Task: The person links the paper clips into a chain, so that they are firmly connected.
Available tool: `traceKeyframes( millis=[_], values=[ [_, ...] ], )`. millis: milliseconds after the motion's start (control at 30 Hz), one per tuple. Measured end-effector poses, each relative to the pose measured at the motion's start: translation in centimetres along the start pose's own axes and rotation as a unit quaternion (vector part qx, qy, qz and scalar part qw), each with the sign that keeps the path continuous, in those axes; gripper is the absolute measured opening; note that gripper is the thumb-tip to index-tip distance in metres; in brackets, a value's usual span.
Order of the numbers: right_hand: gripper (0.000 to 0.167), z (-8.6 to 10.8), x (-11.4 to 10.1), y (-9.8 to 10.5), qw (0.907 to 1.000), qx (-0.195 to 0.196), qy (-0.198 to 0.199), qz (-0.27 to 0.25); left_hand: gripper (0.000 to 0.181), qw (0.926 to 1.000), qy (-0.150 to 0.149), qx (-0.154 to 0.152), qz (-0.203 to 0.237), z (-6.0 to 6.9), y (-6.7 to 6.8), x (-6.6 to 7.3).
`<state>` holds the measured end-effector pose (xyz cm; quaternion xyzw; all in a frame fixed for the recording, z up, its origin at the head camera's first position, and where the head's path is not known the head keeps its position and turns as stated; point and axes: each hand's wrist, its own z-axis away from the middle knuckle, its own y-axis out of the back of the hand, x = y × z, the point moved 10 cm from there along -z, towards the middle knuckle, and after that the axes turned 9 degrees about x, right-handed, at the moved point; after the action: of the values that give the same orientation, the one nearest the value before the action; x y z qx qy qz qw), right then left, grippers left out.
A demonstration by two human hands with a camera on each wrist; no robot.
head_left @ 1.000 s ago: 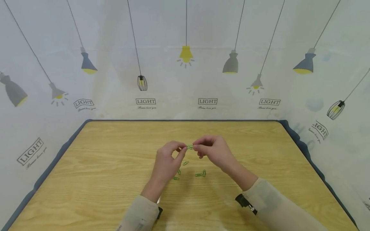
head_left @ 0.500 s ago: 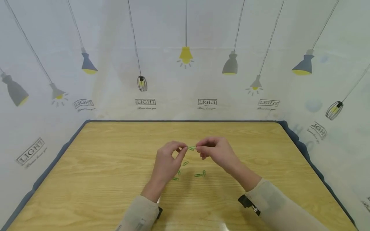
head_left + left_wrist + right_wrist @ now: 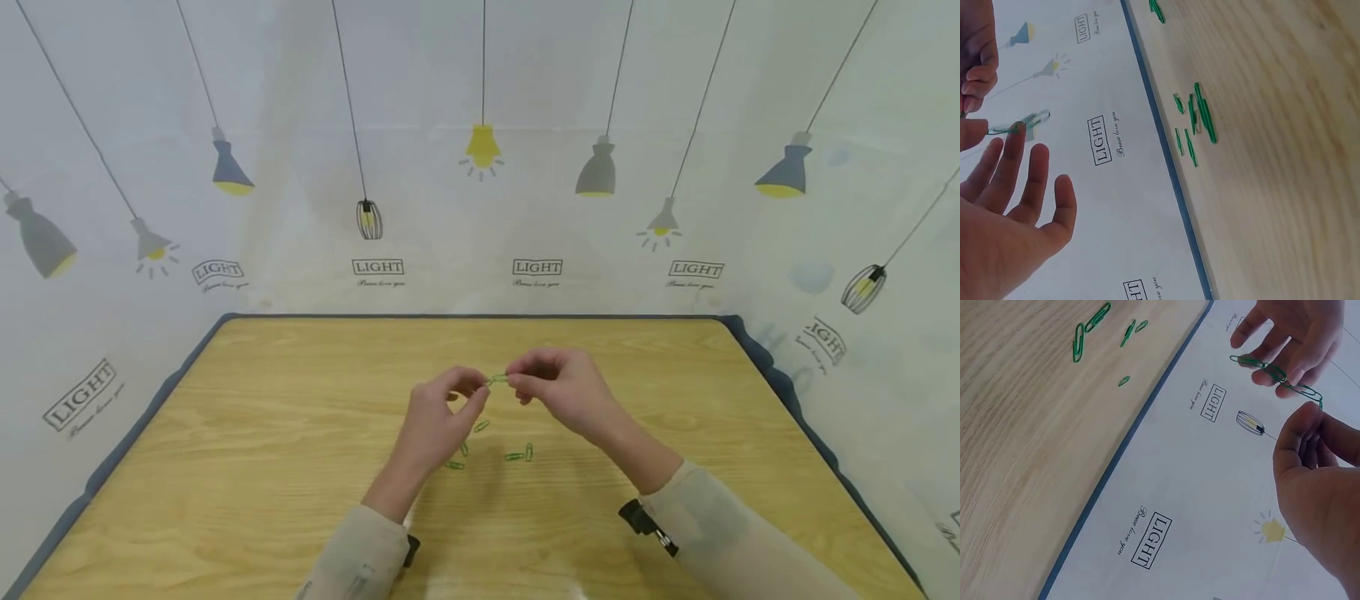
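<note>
A string of green paper clips (image 3: 498,379) is up above the table (image 3: 262,467), the left hand (image 3: 441,417) pinching it partway along, the right hand (image 3: 572,396) pinching its end. Both forearms slant inward, fingertips near each other; loose clips (image 3: 514,457) lie below.

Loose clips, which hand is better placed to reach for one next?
Probably the left hand: in the head view it looks closer to most loose clips than the right hand. Both pinch other clips, so it must let go first.
</note>
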<state>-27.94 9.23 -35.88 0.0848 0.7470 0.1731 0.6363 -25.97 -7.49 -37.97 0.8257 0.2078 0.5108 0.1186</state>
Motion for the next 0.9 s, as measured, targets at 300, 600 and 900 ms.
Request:
traceKeyframes(
  millis=[300, 600, 900],
  values=[
    [0.008, 0.5, -0.2, -0.3, 0.9983, 0.000, 0.053, 0.023, 0.029, 0.9965, 0.020, -0.047, 0.066, 0.2, -1.2, 0.1],
    [0.008, 0.6, 0.1, -1.0, 0.9976, -0.015, 0.057, 0.037, 0.016, 0.9968, 0.022, -0.030, 0.071, 0.5, -0.8, -0.5],
    [0.009, 0.4, 0.6, -1.2, 0.9977, -0.023, 0.039, 0.049, 0.019, 0.9894, 0.066, -0.053, 0.118, 0.5, -1.3, -1.3]
  ],
)
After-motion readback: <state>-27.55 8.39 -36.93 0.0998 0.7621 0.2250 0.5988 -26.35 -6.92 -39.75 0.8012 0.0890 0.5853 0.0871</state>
